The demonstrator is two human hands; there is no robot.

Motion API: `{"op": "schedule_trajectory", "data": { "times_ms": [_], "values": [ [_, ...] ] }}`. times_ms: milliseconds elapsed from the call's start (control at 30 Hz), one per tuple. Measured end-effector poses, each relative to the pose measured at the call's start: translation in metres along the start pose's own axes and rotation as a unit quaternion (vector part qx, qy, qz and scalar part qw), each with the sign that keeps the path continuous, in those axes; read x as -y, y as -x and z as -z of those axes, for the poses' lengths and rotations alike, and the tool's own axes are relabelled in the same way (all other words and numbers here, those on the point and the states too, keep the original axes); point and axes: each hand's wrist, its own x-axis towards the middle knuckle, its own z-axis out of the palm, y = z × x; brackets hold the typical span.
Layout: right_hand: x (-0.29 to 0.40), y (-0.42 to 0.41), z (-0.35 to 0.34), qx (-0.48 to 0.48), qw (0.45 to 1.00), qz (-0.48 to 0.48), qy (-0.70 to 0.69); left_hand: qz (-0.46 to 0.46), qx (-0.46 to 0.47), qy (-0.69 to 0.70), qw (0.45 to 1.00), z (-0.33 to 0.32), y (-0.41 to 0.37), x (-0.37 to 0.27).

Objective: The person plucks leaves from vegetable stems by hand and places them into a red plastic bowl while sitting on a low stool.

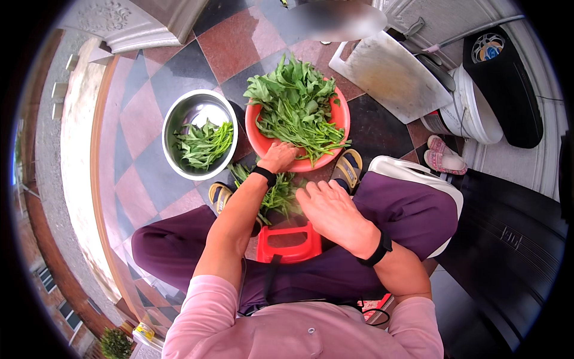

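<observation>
My left hand reaches over the near rim of a red plastic basin, its fingertips beside the stems of the leafy greens heaped there. Whether those fingers grip a stem is hidden. My right hand is held above the floor in front of my right knee, fingers bent; what lies under its fingertips is blurred. Between my feet more loose greens lie on the floor, partly covered by my left forearm. To the left, a stainless steel bowl holds a smaller pile of cut greens.
A red plastic stool stands between my legs. At right are a stained cutting board, a knife, a white bucket, a black container and pink patterned slippers. Sandals are on my feet.
</observation>
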Motion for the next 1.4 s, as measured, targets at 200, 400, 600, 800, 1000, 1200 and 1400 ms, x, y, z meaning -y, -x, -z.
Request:
{"op": "schedule_trajectory", "data": {
  "times_ms": [200,400,600,800,1000,1200,1400],
  "values": [
    [0.001,0.004,-0.002,-0.016,1.0,0.005,-0.009,-0.005,-0.077,0.13,0.988,-0.003,-0.001,-0.02],
    [0.001,0.009,-0.005,-0.001,1.0,-0.002,-0.014,-0.039,-0.078,0.122,0.989,-0.012,-0.009,-0.038],
    [0.001,0.009,0.001,0.009,1.0,-0.007,-0.021,-0.11,-0.187,0.129,0.968,0.029,0.021,-0.047],
    [-0.021,0.013,0.004,-0.098,0.995,-0.022,-0.025,-0.013,-0.292,0.307,0.906,0.082,0.039,-0.039],
    [-0.039,-0.001,0.021,-0.133,0.987,-0.094,-0.013,-0.016,-0.371,0.574,0.73,0.159,0.076,-0.043],
    [-0.034,-0.026,0.033,-0.157,0.944,-0.09,-0.275,-0.032,-0.393,0.714,0.578,0.227,0.137,-0.056],
    [-0.003,-0.044,0.05,-0.034,0.84,-0.024,-0.541,-0.043,-0.389,0.741,0.545,0.243,0.186,-0.063]
  ]
}}
